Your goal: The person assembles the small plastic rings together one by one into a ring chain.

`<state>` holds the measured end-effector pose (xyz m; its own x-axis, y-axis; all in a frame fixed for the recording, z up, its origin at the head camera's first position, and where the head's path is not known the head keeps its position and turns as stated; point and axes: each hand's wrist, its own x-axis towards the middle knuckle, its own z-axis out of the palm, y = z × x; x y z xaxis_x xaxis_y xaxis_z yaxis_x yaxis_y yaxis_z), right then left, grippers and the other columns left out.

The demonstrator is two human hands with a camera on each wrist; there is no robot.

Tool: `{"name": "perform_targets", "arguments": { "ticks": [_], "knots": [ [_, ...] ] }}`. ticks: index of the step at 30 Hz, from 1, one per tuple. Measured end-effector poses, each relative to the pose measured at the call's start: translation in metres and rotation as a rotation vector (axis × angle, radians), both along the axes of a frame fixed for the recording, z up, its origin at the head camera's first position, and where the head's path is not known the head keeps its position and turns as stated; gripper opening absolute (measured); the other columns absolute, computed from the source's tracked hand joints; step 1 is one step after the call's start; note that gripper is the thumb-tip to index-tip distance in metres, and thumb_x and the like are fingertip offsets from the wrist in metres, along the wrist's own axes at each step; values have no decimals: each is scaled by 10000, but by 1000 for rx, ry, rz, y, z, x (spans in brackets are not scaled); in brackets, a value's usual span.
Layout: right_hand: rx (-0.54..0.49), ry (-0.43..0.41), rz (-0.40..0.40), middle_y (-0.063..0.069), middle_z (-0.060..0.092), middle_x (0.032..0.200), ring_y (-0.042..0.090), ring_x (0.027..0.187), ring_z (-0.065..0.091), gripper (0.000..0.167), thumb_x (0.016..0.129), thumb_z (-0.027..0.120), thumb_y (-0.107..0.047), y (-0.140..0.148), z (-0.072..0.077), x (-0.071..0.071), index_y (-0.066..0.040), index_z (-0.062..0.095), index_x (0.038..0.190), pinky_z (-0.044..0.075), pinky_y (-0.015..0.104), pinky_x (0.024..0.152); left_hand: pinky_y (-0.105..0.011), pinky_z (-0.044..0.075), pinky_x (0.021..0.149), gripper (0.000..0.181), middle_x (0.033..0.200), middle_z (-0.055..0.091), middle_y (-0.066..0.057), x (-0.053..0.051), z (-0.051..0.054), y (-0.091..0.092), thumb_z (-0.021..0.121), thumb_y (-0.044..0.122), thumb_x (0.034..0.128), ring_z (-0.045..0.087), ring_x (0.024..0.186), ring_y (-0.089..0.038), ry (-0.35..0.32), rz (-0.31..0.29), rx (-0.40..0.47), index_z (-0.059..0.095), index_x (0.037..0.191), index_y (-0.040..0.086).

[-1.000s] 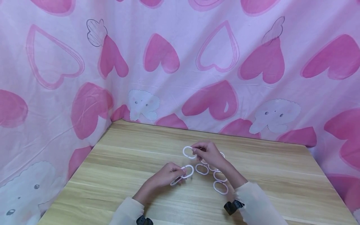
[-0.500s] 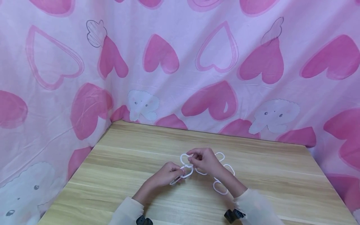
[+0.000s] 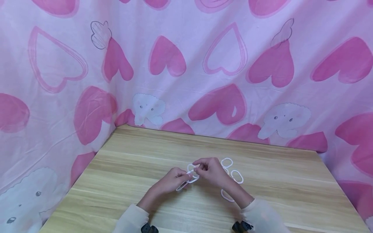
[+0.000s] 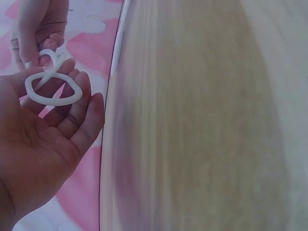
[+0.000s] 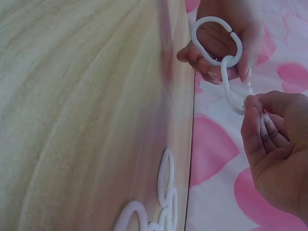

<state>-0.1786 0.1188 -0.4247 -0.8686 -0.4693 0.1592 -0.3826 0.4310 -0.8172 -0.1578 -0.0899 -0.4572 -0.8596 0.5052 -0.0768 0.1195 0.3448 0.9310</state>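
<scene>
My left hand (image 3: 173, 179) holds white oval plastic chain links between thumb and fingers, low over the table's middle. In the right wrist view, one link (image 5: 197, 41) with a small gap in its rim hooks through a second link (image 5: 226, 89). My right hand (image 3: 211, 171) pinches a link (image 3: 188, 167) with thumb and index finger, right against the left hand's links. Its fingers hide part of it, so I cannot tell whether it is joined. The left wrist view shows a link (image 4: 53, 102) lying across the left fingers.
Several loose white links lie on the wood-grain table (image 3: 131, 155) beside and under the right forearm, one link (image 3: 240, 173) at its right and another link (image 3: 227, 158) farther back. A pink heart-patterned cloth (image 3: 175, 19) hangs behind and at the sides.
My right hand has come left and down toward the left hand, carrying its link against the held links. More table links show at its right. The left hand has stayed nearly still.
</scene>
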Motion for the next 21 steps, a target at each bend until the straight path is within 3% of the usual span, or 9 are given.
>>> {"name": "perform_targets", "arguments": {
  "ticks": [7,14,21],
  "knots": [
    [-64,-50,-18,212,737,765,46,566,601,217,909,687,-11,6,-6,-2,90,714,1099,465,156,486,-185,417,560,368,741,690,-242,0,-2,-2,555,237,1029,538,616,-83,34,13,-34,750,871,-32],
    [-82,-154,-26,238,705,814,53,615,579,206,940,641,-19,11,-12,-1,81,704,1109,487,152,531,-171,326,466,381,606,572,-37,1,-3,-9,554,285,1039,413,502,-27,68,4,-84,752,855,15],
    [-39,-157,6,171,665,787,7,602,507,200,968,624,-51,15,-20,-4,51,718,1111,434,161,524,-178,357,472,332,651,541,61,0,-4,-18,563,265,1031,432,505,-34,149,9,-191,732,820,73]
  ]
}}
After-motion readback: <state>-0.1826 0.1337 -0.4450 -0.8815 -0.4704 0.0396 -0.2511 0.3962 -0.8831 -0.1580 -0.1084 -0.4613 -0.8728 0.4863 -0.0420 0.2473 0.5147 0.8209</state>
